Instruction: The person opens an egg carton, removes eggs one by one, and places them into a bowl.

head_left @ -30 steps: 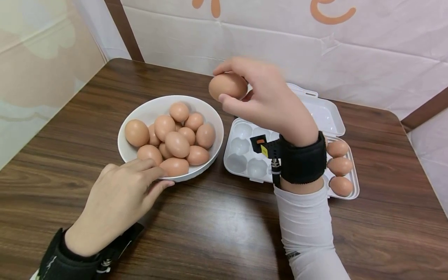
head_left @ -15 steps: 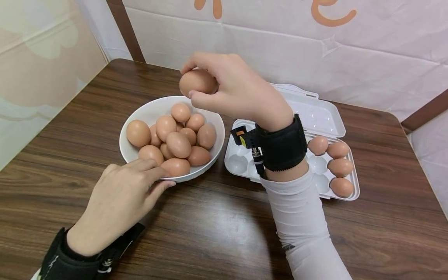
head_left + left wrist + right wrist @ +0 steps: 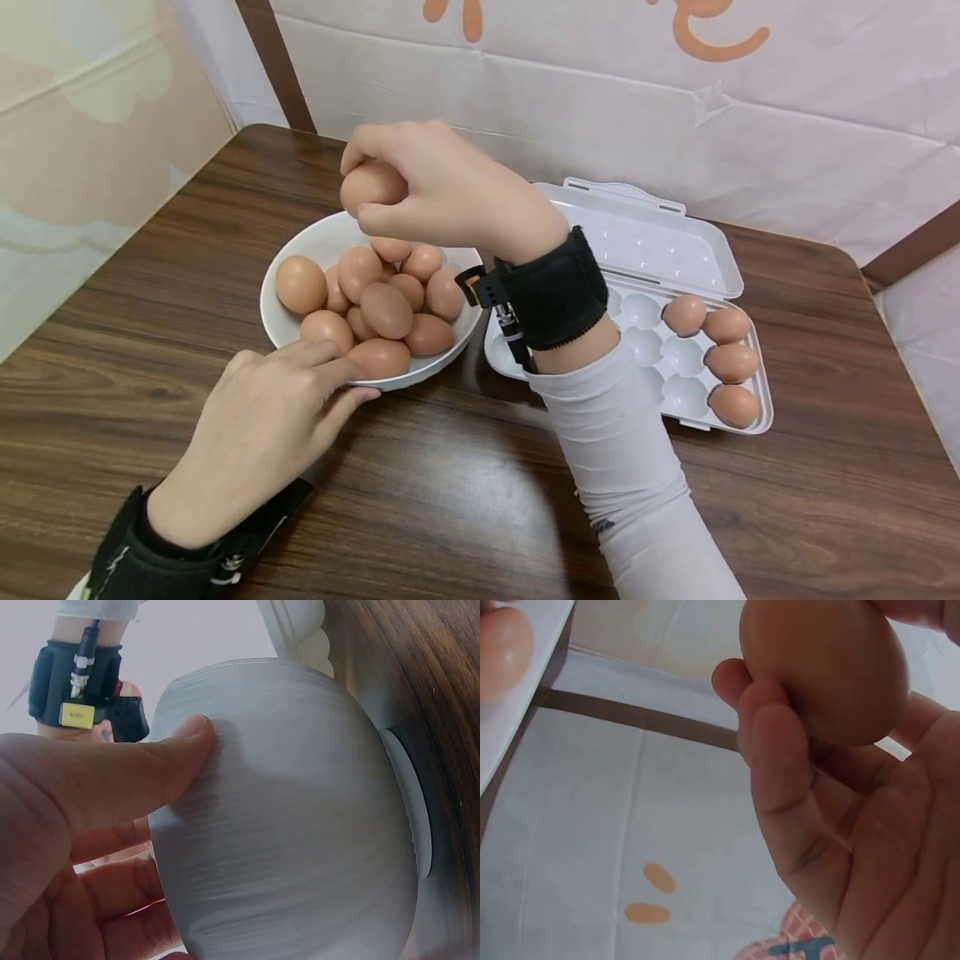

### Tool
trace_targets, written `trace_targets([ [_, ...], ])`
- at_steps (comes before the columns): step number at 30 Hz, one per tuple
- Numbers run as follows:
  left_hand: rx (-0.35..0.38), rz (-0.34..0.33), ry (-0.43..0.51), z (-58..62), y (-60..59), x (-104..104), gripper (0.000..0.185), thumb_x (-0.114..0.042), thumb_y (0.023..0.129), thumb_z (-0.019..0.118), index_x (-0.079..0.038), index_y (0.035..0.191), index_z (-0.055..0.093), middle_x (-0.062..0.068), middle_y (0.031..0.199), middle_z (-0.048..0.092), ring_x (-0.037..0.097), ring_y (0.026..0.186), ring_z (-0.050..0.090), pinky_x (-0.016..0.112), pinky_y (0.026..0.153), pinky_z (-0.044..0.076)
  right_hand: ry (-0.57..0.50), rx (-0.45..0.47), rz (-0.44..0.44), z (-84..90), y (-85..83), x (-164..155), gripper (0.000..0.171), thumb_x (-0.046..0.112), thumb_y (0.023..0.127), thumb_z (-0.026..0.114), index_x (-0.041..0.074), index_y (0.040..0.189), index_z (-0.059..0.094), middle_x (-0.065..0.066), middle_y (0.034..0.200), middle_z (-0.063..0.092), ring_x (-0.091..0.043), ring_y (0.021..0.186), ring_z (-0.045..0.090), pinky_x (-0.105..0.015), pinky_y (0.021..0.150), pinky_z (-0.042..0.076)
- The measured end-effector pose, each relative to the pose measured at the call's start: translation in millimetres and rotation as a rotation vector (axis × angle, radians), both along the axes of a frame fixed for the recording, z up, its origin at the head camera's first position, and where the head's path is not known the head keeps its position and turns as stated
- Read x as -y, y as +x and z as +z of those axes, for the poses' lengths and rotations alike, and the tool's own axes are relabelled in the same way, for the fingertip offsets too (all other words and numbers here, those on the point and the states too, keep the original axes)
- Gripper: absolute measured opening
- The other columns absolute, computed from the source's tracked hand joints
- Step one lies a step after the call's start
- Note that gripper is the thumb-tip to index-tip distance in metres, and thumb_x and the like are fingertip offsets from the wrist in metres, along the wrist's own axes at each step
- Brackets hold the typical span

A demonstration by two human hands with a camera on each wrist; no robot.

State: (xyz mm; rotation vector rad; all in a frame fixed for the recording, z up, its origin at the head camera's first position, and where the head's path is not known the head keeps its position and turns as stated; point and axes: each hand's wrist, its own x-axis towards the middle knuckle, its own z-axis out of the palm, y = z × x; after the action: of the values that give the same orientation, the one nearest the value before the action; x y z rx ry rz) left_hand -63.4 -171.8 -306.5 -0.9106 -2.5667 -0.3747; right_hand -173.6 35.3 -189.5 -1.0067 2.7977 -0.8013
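Egg, brown, one: held in the right hand, fingers and thumb curled round it, upper centre of the head view, above the far rim of the bowl. The right-wrist view shows fingertips wrapped across its side, the shell's broad curve resting toward the palm.

Handling, as judged: light, rigid, thin-shelled, brittle; smooth and apt to slip. Best taken round the middle with several finger pads spread, light pressure, no pinching at the ends; set down gently, never dropped onto the others.

Bowl, white: left of centre, heaped with eggs. Left hand, lower left, fingers nearly straight, thumb pressed against the bowl's outer wall, steadying it.

Tray, white plastic, lid open: right of centre on the counter, four eggs at its right end, other cups showing bare.
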Motion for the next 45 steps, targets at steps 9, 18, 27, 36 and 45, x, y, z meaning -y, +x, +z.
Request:
trace_targets([
  [9, -0.009, -0.008, -0.003, -0.7, 1.7, -3.4, 0.014, -0.032, 0.079, 0.077, -0.019, 0.081, 0.071, -0.005, 0.070, 0.053, 0.019, 0.059, 0.058, 0.036, 0.048, 0.034, 0.137, 0.057, 0.018, -12.1, -26.0, 23.8, 0.013, 0.020, 0.091, 0.057, 0.017, 0.102, 0.062, 0.006, 0.080, 0.050, -0.007, 0.086, 0.051, -0.019, 0.077, 0.040],
  [18, 0.008, 0.002, -0.010, -1.4, 1.6, -5.9, 0.014, -0.032, 0.079, 0.079, -0.020, 0.081, 0.071, -0.006, 0.070, 0.053, 0.017, 0.061, 0.058, 0.036, 0.050, 0.034, 0.199, 0.130, 0.058, -35.8, -38.5, 36.2, 0.020, 0.019, 0.091, 0.054, 0.018, 0.110, 0.061, 0.004, 0.090, 0.053, -0.009, 0.088, 0.051, -0.020, 0.075, 0.041],
  [27, -0.001, 0.002, -0.004, -3.4, 1.5, -5.2, 0.015, -0.032, 0.077, 0.081, -0.022, 0.081, 0.071, -0.006, 0.072, 0.054, 0.016, 0.059, 0.058, 0.036, 0.049, 0.033, 0.217, 0.151, 0.086, -58.2, -41.2, 44.8, 0.034, 0.022, 0.095, 0.055, 0.019, 0.128, 0.057, 0.006, 0.107, 0.059, -0.007, 0.097, 0.053, -0.019, 0.084, 0.043],
  [36, 0.008, 0.001, -0.013, -1.4, 2.2, -6.2, 0.014, -0.033, 0.079, 0.078, -0.022, 0.081, 0.071, -0.006, 0.071, 0.054, 0.013, 0.058, 0.056, 0.033, 0.050, 0.032, 0.264, 0.203, 0.082, -69.4, -36.7, 49.2, 0.007, 0.012, 0.094, 0.051, 0.019, 0.095, 0.053, 0.005, 0.081, 0.042, -0.008, 0.077, 0.045, -0.020, 0.067, 0.037],
  [45, -0.023, -0.017, -0.011, -1.7, 1.6, -4.3, 0.019, -0.033, 0.078, 0.079, -0.017, 0.073, 0.068, -0.006, 0.065, 0.050, 0.013, 0.052, 0.051, 0.027, 0.048, 0.026, 0.318, 0.154, 0.061, -70.7, -34.7, 50.9, 0.009, 0.018, 0.096, 0.051, 0.019, 0.088, 0.047, 0.003, 0.088, 0.046, -0.010, 0.079, 0.048, -0.022, 0.063, 0.038],
])
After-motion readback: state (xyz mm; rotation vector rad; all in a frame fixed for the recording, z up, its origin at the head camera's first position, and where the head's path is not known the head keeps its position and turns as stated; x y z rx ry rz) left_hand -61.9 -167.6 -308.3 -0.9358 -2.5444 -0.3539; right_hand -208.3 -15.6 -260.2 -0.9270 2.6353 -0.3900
